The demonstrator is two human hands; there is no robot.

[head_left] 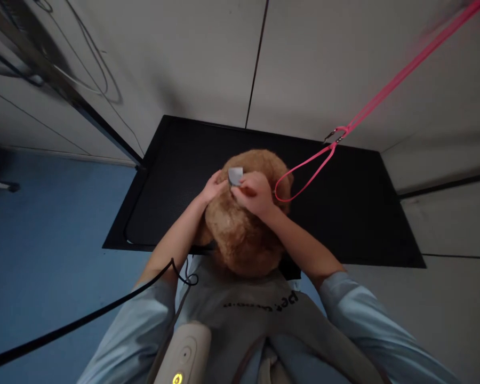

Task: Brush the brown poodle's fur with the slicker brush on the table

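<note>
I look down at a black grooming table (356, 213) that stands against pale wall panels (176, 58), with a blue floor (52, 234) on the left side. On the near edge of this table, close to my body, is a brown curly-haired dog (244, 229), or maybe a plush one; I cannot tell which. On top of its head there is a small grey-white piece (236, 175), perhaps a cloth or a pad. My right hand (255, 193) is closed around the near side of this piece, with the fingers curled on it and resting on the fur. My left hand (214, 188) touches the piece from the left with its fingertips, pressed into the fur; both hands meet at the piece. A pink leash (378, 98) comes down from the upper right, and its loop lies just beside the dog's head. A black cable (84, 320) crosses my left sleeve. Below, at my chest, hangs a beige device (186, 354) with a small lit yellow lamp.
</note>
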